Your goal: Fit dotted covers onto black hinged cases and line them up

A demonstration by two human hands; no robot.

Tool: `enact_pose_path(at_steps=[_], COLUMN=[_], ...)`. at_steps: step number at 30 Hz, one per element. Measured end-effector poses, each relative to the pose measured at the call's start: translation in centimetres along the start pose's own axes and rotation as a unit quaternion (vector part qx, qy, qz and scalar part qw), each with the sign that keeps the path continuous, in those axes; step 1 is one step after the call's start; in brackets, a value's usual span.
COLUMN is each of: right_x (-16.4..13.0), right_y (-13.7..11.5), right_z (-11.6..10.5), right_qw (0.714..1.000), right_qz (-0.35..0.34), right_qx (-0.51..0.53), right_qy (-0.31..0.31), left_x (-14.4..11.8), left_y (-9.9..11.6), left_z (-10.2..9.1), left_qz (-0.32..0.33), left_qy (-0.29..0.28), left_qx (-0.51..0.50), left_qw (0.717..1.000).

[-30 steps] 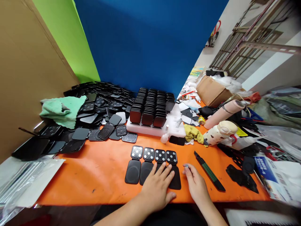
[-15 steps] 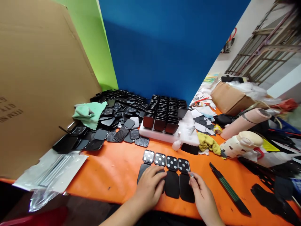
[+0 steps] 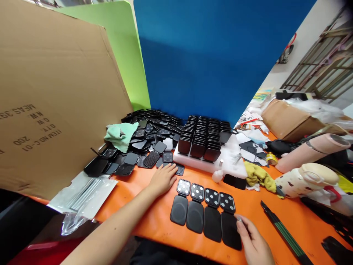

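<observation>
Left arm stretched long and forward, bare forearm running up from the lower left, the left hand (image 3: pixel 163 179) palm-down and flat, fingers (image 3: pixel 171 170) spread and pointing away. The right hand (image 3: pixel 255 246) sits low and close to the body at the bottom edge, knuckles up, fingers (image 3: pixel 240 224) curled loosely inward, something small pinched at their tips. Both hands well apart.

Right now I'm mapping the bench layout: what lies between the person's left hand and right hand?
In the head view, the row of four opened black cases lies between the left hand and the right hand, flat on the orange table.
</observation>
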State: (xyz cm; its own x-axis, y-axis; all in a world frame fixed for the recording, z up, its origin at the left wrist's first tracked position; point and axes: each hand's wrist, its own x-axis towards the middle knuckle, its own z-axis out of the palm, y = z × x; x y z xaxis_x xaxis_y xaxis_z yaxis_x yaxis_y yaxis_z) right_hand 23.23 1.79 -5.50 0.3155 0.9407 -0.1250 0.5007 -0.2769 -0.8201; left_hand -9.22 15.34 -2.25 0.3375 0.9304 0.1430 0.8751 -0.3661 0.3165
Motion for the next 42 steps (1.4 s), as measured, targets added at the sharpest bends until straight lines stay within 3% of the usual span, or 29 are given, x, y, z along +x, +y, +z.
enact_pose_path(at_steps=[7, 15, 21, 26, 33, 36, 38, 40, 42], right_x=[0.1, 0.1, 0.0, 0.2, 0.3, -0.3, -1.0, -1.6, -2.1], right_y=[1.5, 0.7, 1.7, 1.3, 0.3, -1.1, -3.1, -5.7, -8.1], right_z=[0.3, 0.7, 0.4, 0.7, 0.7, 0.7, 0.7, 0.9, 1.2], right_qw=[0.999, 0.999, 1.0, 1.0, 1.0, 0.998, 0.987, 0.955, 0.907], right_qz=[0.034, 0.009, 0.015, 0.005, -0.015, -0.065, -0.147, -0.268, -0.373], right_qx=[0.019, 0.028, 0.023, 0.025, 0.009, -0.012, -0.05, -0.089, -0.126], right_qy=[-0.024, -0.029, -0.012, -0.016, 0.011, 0.008, -0.03, -0.089, -0.15], left_x=[-2.8, -0.2, 0.6, 0.2, -2.5, -4.4, -5.8, -6.9, -7.6], left_y=[-0.6, -1.5, -2.8, -2.2, -0.8, 0.7, 2.5, 4.5, 5.9], left_z=[-1.2, -2.5, -4.6, -5.4, -5.4, -6.5, -7.3, -7.8, -8.1], left_qz=[-0.025, -0.062, -0.036, -0.031, -0.109, -0.108, -0.081, -0.039, -0.022], left_qy=[-0.031, -0.037, -0.081, -0.112, -0.095, -0.095, -0.121, -0.183, -0.254], left_qx=[0.056, 0.113, 0.119, 0.101, 0.076, 0.038, -0.026, -0.15, -0.263], left_qw=[0.998, 0.991, 0.989, 0.988, 0.987, 0.989, 0.989, 0.971, 0.931])
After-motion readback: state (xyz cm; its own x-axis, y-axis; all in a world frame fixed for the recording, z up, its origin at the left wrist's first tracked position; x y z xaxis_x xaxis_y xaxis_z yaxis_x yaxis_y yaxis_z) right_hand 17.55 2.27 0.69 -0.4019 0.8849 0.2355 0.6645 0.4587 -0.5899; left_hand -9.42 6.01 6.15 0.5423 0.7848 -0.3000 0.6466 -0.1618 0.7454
